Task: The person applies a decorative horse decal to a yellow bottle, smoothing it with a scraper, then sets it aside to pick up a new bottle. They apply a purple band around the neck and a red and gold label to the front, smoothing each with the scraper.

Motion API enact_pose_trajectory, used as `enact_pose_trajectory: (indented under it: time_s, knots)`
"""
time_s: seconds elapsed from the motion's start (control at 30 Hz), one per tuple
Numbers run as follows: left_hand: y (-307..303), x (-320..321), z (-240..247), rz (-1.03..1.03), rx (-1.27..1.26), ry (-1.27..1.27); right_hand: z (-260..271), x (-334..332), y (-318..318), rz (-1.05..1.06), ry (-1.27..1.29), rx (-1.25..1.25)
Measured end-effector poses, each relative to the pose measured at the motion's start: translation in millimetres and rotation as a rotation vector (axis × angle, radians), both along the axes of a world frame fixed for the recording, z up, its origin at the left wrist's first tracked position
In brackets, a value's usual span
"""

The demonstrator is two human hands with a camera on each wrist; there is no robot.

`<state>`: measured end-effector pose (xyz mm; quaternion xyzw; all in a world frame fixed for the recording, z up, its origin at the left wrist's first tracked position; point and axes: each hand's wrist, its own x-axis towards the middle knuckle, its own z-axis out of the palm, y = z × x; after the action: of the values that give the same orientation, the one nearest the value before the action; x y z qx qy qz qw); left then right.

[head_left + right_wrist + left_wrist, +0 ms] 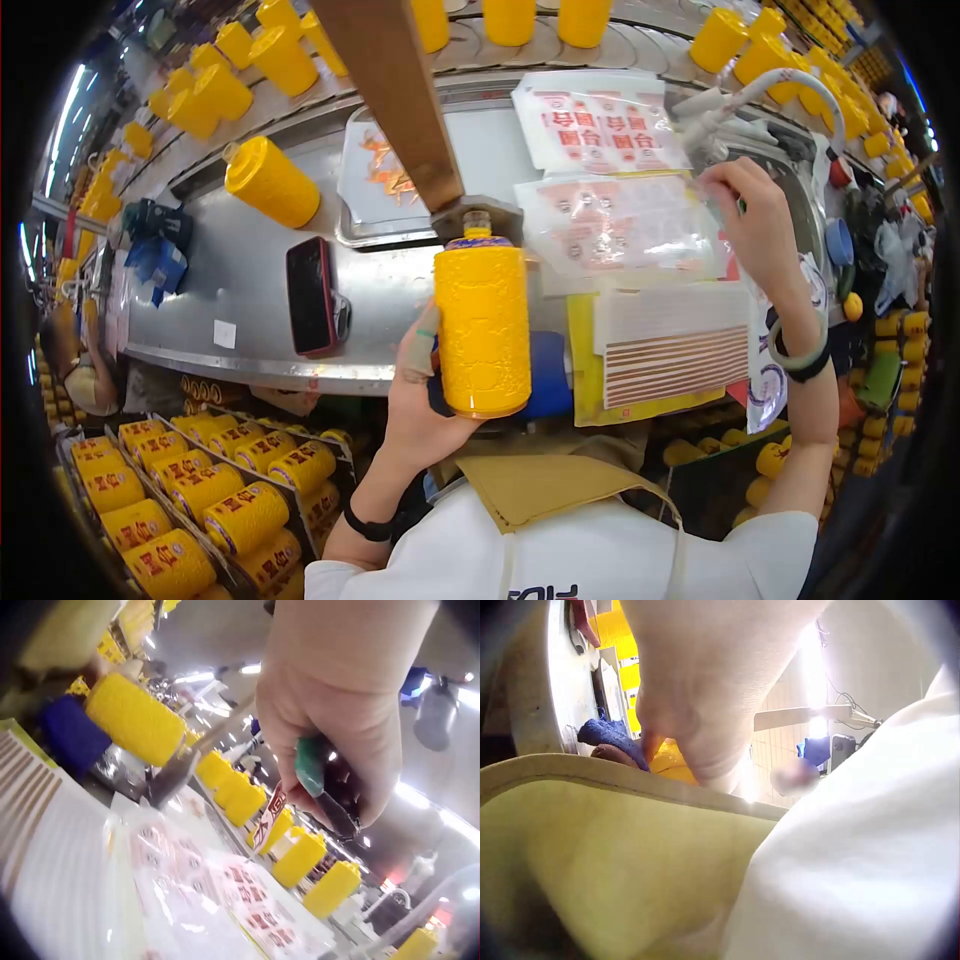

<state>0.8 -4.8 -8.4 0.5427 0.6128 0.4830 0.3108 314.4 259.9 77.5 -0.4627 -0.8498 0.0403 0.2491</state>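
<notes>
My left hand (pixel 425 415) grips a yellow embossed bottle (pixel 483 330) low on its side, its fingers mostly hidden behind it. The bottle stands nearly upright, its clear neck at the metal bracket (pixel 500 222) on the end of a wooden bar (pixel 395 100). Over the right edge of the printed sheets, my right hand (pixel 757 225) is raised with curled fingers. In the right wrist view it pinches a small red-and-white sticker (pixel 270 817); a green finger cover (pixel 309 765) shows on one digit. Sheets of red printed stickers (pixel 605 130) lie below that hand.
A striped stack of paper strips (pixel 675 355) lies at the front right. On the steel table are a phone (pixel 310 295), another yellow bottle (pixel 272 182) and a white tray (pixel 360 195). Crates of yellow bottles (pixel 245 515) stand lower left; a curved white tube (pixel 800 78) rises behind right.
</notes>
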Motion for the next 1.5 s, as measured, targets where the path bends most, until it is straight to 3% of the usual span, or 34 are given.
enact_pose_trajectory:
  time_s: [0.17, 0.4, 0.6, 0.67, 0.77, 0.83, 0.87, 0.97, 1.0, 1.1, 1.2, 1.5]
  knots:
    - [1.9, -7.9, -1.5, -0.086, -0.037, 0.016, 31.9, -67.9, -58.7, 0.396, 0.143, -0.192]
    - [1.5, -4.9, 15.2, -0.093, 0.047, 0.18, 80.4, -119.9, -94.9, 0.697, 0.071, -0.428]
    - [15.0, -16.7, 28.6, -0.211, -0.047, -0.017, 28.1, -156.9, -80.9, 0.787, -0.019, -0.447]
    - [23.2, -14.7, 20.0, -0.182, -0.04, -0.421, 20.9, -163.9, -79.0, 0.795, -0.031, -0.429]
    - [39.6, -9.2, 28.9, -0.141, -0.107, -0.605, 13.9, -171.0, -78.0, 0.757, 0.007, -0.388]
    - [41.8, -9.8, 25.5, -0.128, -0.188, -0.694, 6.6, -174.5, -76.9, 0.521, 0.058, -0.236]
    - [41.5, -9.2, 26.2, -0.129, -0.189, -0.696, 3.8, -173.4, -74.3, 0.52, 0.057, -0.237]
    - [41.0, -6.7, 34.3, -0.108, -0.111, -0.673, -5.6, -161.6, -69.7, 0.334, 0.39, -0.534]
    - [40.0, -6.6, 37.7, -0.115, -0.139, -0.664, -11.3, -161.1, -74.3, 0.334, 0.386, -0.538]
    - [40.7, -6.5, 37.6, -0.12, -0.176, -0.626, -27.9, -164.6, -88.2, 0.238, 0.606, -0.907]
    - [41.4, -9.3, 35.4, -0.138, -0.168, -0.605, -38.2, -169.6, -97.1, 0.156, 0.582, -0.821]
    - [41.4, -9.5, 30.4, -0.122, -0.112, -0.697, -34.4, -173.1, -97.1, 0.117, 0.608, -0.882]
